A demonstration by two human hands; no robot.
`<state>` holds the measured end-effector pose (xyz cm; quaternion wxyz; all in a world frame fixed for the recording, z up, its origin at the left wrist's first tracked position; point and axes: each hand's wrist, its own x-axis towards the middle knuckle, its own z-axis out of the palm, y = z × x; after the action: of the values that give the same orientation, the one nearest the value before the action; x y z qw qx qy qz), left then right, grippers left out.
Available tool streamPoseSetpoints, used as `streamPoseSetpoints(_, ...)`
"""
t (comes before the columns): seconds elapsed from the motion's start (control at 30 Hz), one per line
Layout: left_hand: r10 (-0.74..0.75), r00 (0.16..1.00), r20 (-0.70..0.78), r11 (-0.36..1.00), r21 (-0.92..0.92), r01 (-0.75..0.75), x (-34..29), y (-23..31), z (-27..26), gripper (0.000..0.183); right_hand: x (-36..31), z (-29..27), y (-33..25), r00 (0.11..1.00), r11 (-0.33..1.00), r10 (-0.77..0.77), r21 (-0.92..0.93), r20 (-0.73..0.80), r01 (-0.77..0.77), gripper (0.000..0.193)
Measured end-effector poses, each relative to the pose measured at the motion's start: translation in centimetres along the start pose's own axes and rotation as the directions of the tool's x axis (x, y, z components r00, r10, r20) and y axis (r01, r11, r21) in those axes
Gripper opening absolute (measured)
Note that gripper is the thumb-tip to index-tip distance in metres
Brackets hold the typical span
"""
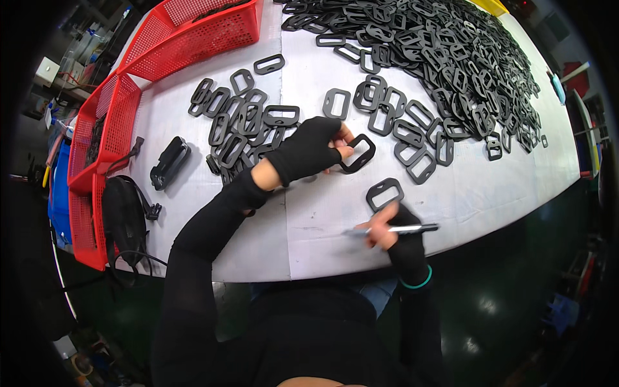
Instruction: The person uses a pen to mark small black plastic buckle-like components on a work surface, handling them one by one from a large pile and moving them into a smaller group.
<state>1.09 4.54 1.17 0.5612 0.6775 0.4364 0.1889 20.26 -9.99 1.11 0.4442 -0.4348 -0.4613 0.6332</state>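
My left hand (pixel 316 149), in a black fingerless sleeve, pinches a black rectangular plastic frame (pixel 369 155) by its left side, with thumb and fingers closed on it. Lower right, my right hand (pixel 388 229) grips a slim silver-and-black pen-shaped tool (pixel 412 229). Its tip points left and is smeared by motion, so I cannot tell whether it is a pen or a knife. Just above the right hand another black frame (pixel 380 186) is seen; its lower edge is partly hidden by the fingers. A teal band (pixel 418 278) circles my right wrist.
A large heap of black frames (pixel 445 58) covers the back right of the white table (pixel 322 258). A smaller pile (pixel 242 122) lies left of centre. Red perforated baskets (pixel 193 42) line the left and back-left edge. A black pouch (pixel 126 219) and a black case (pixel 171 162) lie nearby.
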Motion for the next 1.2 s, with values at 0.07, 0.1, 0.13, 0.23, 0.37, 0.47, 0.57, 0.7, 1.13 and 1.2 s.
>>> streamPoseSetpoints(0.07, -0.113, 0.993, -0.023, 0.976, -0.190, 0.107, -1.3, 0.4, 0.0, 0.022, 0.0, 1.2, 1.0, 0.998, 0.999, -0.023, -0.042, 0.066, 0.026, 0.013)
streamPoseSetpoints(0.1, -0.119, 0.993, -0.027, 0.975, -0.193, 0.111, -1.9, 0.3, -0.1, 0.022, 0.2, 1.3, 0.9, 0.998, 0.996, -0.042, -0.073, 0.041, 0.045, 0.016)
streamPoseSetpoints(0.13, -0.123, 0.992, -0.032, 0.964, -0.240, 0.112, -2.5, 0.1, -0.1, 0.021, 0.5, 0.8, 0.8, 0.997, 0.988, -0.079, -0.131, 0.014, 0.080, 0.014)
streamPoseSetpoints(0.23, -0.129, 0.989, -0.070, 0.952, -0.288, 0.104, -4.2, -0.5, 0.7, 0.020, 1.8, 0.4, 0.1, 0.942, 0.995, -0.070, -0.094, -0.329, 0.042, 0.014)
streamPoseSetpoints(0.37, -0.029, 0.989, -0.147, 0.976, -0.219, -0.004, -5.0, -1.4, 2.0, 0.017, 2.5, 0.7, 0.6, 0.875, 0.984, -0.162, -0.146, -0.456, 0.106, 0.014)
streamPoseSetpoints(0.47, 0.064, 0.980, -0.189, 0.990, -0.110, -0.085, -5.2, -1.6, 2.3, 0.016, 2.3, 0.6, 1.6, 0.857, 0.922, -0.289, -0.364, -0.427, 0.129, 0.017)
streamPoseSetpoints(0.57, 0.187, 0.950, -0.251, 0.982, 0.067, -0.175, -5.3, -1.4, 2.6, 0.017, 2.4, 1.1, 1.5, 0.876, 0.899, -0.308, -0.414, -0.371, 0.141, 0.016)
streamPoseSetpoints(0.7, 0.174, 0.950, -0.258, 0.985, 0.046, -0.168, -5.4, -1.3, 2.7, 0.016, 2.7, 1.3, 1.5, 0.895, 0.904, -0.276, -0.411, -0.350, 0.118, 0.014)
streamPoseSetpoints(1.13, 0.195, 0.946, -0.257, 0.980, 0.024, -0.196, -5.3, -1.7, 2.6, 0.016, 3.0, 1.5, 1.5, 0.905, 0.859, -0.294, -0.500, -0.308, 0.109, 0.012)
streamPoseSetpoints(1.2, 0.198, 0.945, -0.259, 0.980, 0.038, -0.195, -5.4, -1.5, 2.6, 0.015, 3.0, 1.5, 1.6, 0.905, 0.861, -0.289, -0.498, -0.313, 0.103, 0.012)
